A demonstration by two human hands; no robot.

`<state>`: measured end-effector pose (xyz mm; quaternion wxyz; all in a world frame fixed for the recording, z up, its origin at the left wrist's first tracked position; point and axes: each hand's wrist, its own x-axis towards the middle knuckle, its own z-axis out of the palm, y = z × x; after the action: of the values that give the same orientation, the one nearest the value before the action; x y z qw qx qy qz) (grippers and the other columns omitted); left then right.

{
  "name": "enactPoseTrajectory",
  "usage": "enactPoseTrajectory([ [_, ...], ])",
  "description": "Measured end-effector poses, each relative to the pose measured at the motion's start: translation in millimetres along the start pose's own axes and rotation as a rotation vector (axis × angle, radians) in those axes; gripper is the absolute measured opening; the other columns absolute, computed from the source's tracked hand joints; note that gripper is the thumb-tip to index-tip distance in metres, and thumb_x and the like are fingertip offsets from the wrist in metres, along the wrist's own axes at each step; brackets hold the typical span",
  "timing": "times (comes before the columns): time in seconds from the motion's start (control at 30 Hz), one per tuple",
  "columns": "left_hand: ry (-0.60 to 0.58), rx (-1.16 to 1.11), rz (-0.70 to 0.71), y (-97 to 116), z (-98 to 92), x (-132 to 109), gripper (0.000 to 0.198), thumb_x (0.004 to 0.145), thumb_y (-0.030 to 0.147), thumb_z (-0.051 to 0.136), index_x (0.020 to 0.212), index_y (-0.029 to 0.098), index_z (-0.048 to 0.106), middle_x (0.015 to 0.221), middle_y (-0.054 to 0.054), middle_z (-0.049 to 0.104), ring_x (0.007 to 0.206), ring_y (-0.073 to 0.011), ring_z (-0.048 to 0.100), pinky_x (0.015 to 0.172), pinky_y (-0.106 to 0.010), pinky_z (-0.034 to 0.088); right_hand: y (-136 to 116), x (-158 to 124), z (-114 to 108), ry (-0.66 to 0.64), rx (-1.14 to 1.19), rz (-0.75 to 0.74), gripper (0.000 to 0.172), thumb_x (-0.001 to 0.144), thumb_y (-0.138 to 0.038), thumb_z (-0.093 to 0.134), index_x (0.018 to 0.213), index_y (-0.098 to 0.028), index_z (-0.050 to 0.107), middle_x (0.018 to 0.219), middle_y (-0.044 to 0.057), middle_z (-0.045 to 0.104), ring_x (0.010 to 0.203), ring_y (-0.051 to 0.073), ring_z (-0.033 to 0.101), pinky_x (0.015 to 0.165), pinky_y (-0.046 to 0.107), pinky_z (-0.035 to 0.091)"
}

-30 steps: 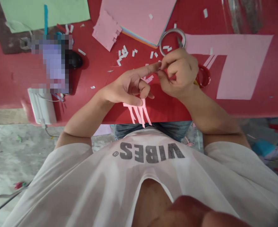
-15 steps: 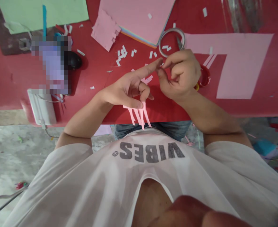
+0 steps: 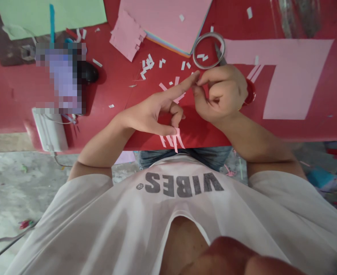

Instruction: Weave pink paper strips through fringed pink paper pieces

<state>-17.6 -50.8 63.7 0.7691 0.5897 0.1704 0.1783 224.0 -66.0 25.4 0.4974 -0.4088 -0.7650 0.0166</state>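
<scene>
My left hand (image 3: 157, 110) pinches a pink paper piece cut into fringe strips (image 3: 176, 141) between thumb and a bent finger, over the table's near edge. Its index finger points out to the right. My right hand (image 3: 221, 91) is closed, thumb and index finger pinched together at that fingertip. Whatever lies in this pinch is too small to make out. Loose pink paper strips (image 3: 178, 97) lie on the red table just beyond my left hand. Small white scraps (image 3: 148, 63) are scattered farther back.
Beyond my right hand lies a roll of tape (image 3: 195, 49), with a red ring-shaped thing (image 3: 251, 92) partly hidden beside the hand. A pink sheet (image 3: 289, 84) is at right, stacked coloured paper (image 3: 168, 23) at the back. A white power bank (image 3: 49, 130) and black mouse (image 3: 89, 72) sit left.
My left hand and the fringed paper have shifted slightly right. My right hand has moved a little right and down, its pinch still at the left index fingertip.
</scene>
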Motion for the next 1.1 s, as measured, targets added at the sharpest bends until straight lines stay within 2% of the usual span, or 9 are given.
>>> enactPoseTrajectory([
  [0.1, 0.012, -0.029, -0.003, 1, 2.9, 0, 0.124, 0.068, 0.024, 0.097, 0.17, 0.03, 0.027, 0.083, 0.004, 0.073, 0.061, -0.011, 0.067, 0.084, -0.031, 0.061, 0, 3, 0, 0.114, -0.066, -0.176, 0.036, 0.103, -0.032, 0.065, 0.079, -0.026, 0.039, 0.088, -0.003, 0.075, 0.071, 0.019, 0.068, 0.064, 0.041, 0.052],
  [0.23, -0.042, -0.051, 0.017, 1, 4.7, -1, 0.131, 0.068, 0.021, 0.096, 0.172, 0.035, 0.016, 0.098, 0.001, 0.075, 0.062, -0.0106, 0.067, 0.084, -0.033, 0.062, 1, 8, 2, 0.141, -0.084, -0.22, 0.036, 0.102, -0.029, 0.065, 0.078, -0.026, 0.039, 0.085, -0.005, 0.073, 0.065, 0.016, 0.066, 0.059, 0.038, 0.052],
  [0.4, -0.042, -0.065, 0.014, -1, -0.2, -1, 0.13, 0.064, 0.026, 0.099, 0.17, 0.03, 0.025, 0.07, 0.008, 0.066, 0.058, -0.0124, 0.065, 0.086, -0.034, 0.063, 4, 19, 4, 0.19, 0.169, -0.196, 0.015, 0.097, -0.04, 0.073, 0.101, -0.032, 0.062, 0.097, 0.001, 0.07, 0.085, 0.023, 0.068, 0.069, 0.044, 0.055],
  [0.5, -0.04, -0.064, 0.06, -2, -5.1, 0, 0.122, 0.064, 0.027, 0.099, 0.167, 0.035, 0.035, 0.064, 0.01, 0.062, 0.055, -0.0112, 0.063, 0.09, -0.035, 0.064, 6, 23, 2, 0.057, 0.214, -0.155, 0.034, 0.103, -0.048, 0.061, 0.134, -0.035, 0.061, 0.118, 0.005, 0.071, 0.106, 0.029, 0.069, 0.086, 0.053, 0.059],
  [0.57, -0.041, -0.064, 0.075, -2, -7.7, 0, 0.114, 0.064, 0.03, 0.1, 0.163, 0.034, 0.044, 0.062, 0.009, 0.061, 0.054, -0.0105, 0.061, 0.094, -0.038, 0.063, 6, 21, 1, -0.102, 0.263, -0.068, 0.035, 0.107, -0.046, 0.051, 0.139, -0.036, 0.057, 0.117, 0.004, 0.073, 0.109, 0.028, 0.07, 0.095, 0.056, 0.058],
  [0.67, -0.045, -0.05, 0.088, -1, -8.5, 0, 0.103, 0.067, 0.031, 0.098, 0.159, 0.034, 0.051, 0.064, 0.008, 0.062, 0.057, -0.0106, 0.06, 0.102, -0.042, 0.061, 6, 11, 3, -0.17, 0.292, 0.049, 0.031, 0.108, -0.052, 0.044, 0.127, -0.036, 0.061, 0.102, 0.001, 0.073, 0.098, 0.025, 0.073, 0.093, 0.054, 0.061],
  [0.83, -0.072, -0.006, 0.143, -2, -2.5, 0, 0.099, 0.074, 0.024, 0.093, 0.162, 0.033, 0.047, 0.067, 0.008, 0.058, 0.061, -0.0098, 0.056, 0.108, -0.043, 0.058, 5, 1, 10, -0.186, 0.336, 0.271, 0.044, 0.103, -0.071, 0.048, 0.102, -0.031, 0.065, 0.094, 0.003, 0.07, 0.084, 0.024, 0.072, 0.076, 0.047, 0.065],
  [1.0, -0.085, -0.065, 0.139, -1, 2.0, -1, 0.1, 0.077, 0.018, 0.091, 0.164, 0.026, 0.043, 0.072, 0.007, 0.06, 0.065, -0.0088, 0.056, 0.111, -0.043, 0.056, 1, 10, 12, -0.06, 0.575, 0.224, 0.041, 0.096, -0.068, 0.065, 0.09, -0.028, 0.064, 0.078, 0.001, 0.065, 0.063, 0.018, 0.062, 0.057, 0.038, 0.054],
  [1.1, -0.119, -0.095, 0.139, -2, 3.0, 0, 0.096, 0.078, 0.018, 0.091, 0.162, 0.026, 0.046, 0.071, 0.007, 0.06, 0.065, -0.0077, 0.057, 0.113, -0.045, 0.056, -4, 12, 10, -0.083, 0.592, 0.233, 0.04, 0.096, -0.066, 0.067, 0.087, -0.027, 0.062, 0.076, 0.001, 0.064, 0.06, 0.016, 0.058, 0.053, 0.035, 0.048],
])
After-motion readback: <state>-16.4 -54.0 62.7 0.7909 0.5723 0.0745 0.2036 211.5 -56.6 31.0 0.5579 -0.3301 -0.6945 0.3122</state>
